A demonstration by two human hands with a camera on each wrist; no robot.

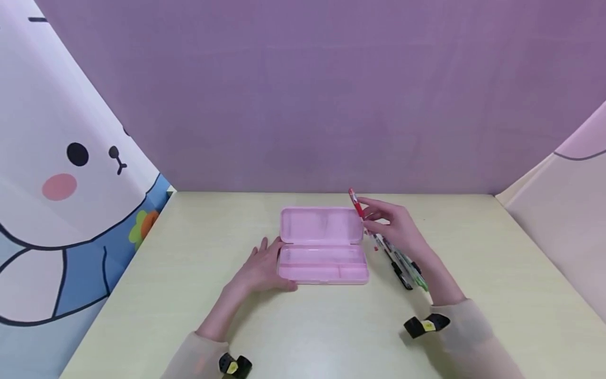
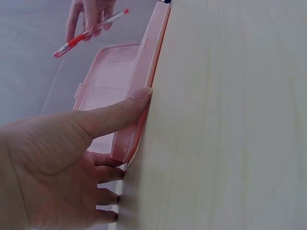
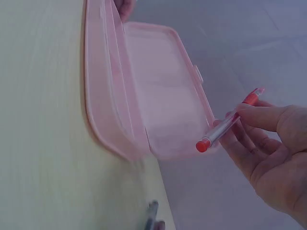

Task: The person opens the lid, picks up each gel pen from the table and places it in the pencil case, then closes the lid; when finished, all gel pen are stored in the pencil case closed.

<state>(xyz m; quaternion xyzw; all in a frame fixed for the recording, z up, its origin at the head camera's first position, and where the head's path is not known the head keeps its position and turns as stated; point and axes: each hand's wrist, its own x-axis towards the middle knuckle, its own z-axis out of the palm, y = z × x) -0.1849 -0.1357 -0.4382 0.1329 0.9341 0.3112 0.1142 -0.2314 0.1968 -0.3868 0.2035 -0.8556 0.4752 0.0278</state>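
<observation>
A pink plastic pencil case (image 1: 322, 227) lies on the table with its lid raised at the back. Its front half has a divided compartment, and no pens show inside. My left hand (image 1: 260, 269) holds the case by its left end, the thumb (image 2: 120, 112) along the front wall and the other fingers round the side. Above the case's back right corner, my right hand (image 1: 393, 223) pinches a red gel pen (image 3: 221, 128) between thumb and fingers. The pen is tilted and clear of the table.
Several pens (image 1: 401, 268), black and green ones among them, lie in a loose bundle right of the case, under my right forearm. A purple backdrop (image 1: 322, 105) rises behind the pale wood table (image 1: 213, 226). A cartoon-printed cloth (image 1: 47, 221) hangs at the left.
</observation>
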